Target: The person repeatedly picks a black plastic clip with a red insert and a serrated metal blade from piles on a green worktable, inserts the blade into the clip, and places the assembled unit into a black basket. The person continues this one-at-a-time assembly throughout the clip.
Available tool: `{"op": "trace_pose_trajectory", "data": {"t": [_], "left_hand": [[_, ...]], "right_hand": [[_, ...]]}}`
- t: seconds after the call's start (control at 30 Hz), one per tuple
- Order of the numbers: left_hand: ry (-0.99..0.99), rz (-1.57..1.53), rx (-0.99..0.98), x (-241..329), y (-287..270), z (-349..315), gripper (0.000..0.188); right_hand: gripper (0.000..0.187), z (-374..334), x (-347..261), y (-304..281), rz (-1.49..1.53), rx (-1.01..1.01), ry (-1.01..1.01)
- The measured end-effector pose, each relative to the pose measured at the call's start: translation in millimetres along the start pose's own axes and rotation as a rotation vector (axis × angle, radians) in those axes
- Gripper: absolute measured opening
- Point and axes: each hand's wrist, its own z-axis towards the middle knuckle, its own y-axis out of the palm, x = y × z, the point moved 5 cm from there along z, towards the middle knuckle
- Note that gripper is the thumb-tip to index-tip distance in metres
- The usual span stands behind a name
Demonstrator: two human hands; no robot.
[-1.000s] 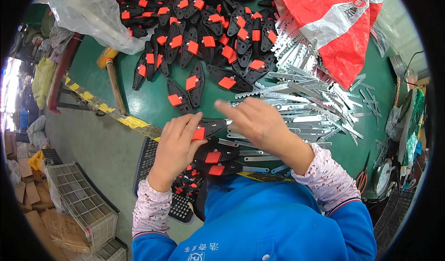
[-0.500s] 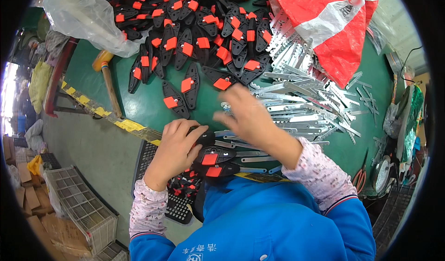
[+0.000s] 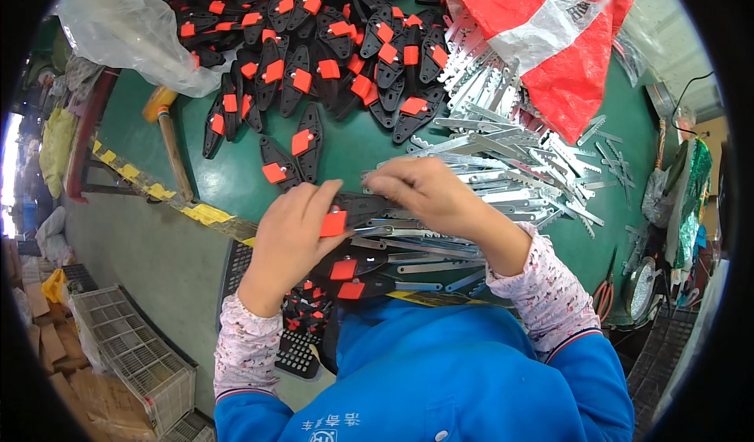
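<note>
Near the table's front edge, my left hand (image 3: 287, 238) is closed around a black plastic bracket (image 3: 363, 208) with a red tab. My right hand (image 3: 436, 194) is pinched at the bracket's right end; what its fingertips hold is mostly hidden. Just below lie more black brackets (image 3: 369, 264) with red tabs, partly covered by my left hand. Flat metal strips (image 3: 428, 267) extend to the right from beside them. Two loose brackets (image 3: 308, 147) lie beyond my left hand.
A large pile of black-and-red brackets (image 3: 314, 49) covers the table's far side. Notched metal strips (image 3: 526, 167) are heaped at right beside a red plastic bag (image 3: 542, 41). A mallet (image 3: 169, 135) lies at left, near clear plastic (image 3: 141, 33). A black crate (image 3: 298, 355) stands below the edge.
A bracket beyond my right hand has left its place and is now in my left hand. My right hand has come down toward the left and closed. The view has shifted slightly.
</note>
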Motion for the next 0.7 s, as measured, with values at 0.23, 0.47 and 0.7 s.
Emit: {"op": "trace_pose_trajectory", "data": {"t": [0.23, 0.47, 0.7], "left_hand": [[-0.101, -0.015, 0.039, -6, -6, -12, 0.074], [-0.083, 0.060, 0.045, -10, -8, -19, 0.071], [-0.114, -0.103, 0.087, -10, -8, -18, 0.069]], "right_hand": [[0.025, -25, 21, -5, -0.771, 0.137, -0.152], [0.011, -13, 14, -9, -0.525, 0.290, -0.222], [0.022, -21, -2, -28, 0.323, 0.585, -0.035]]}}
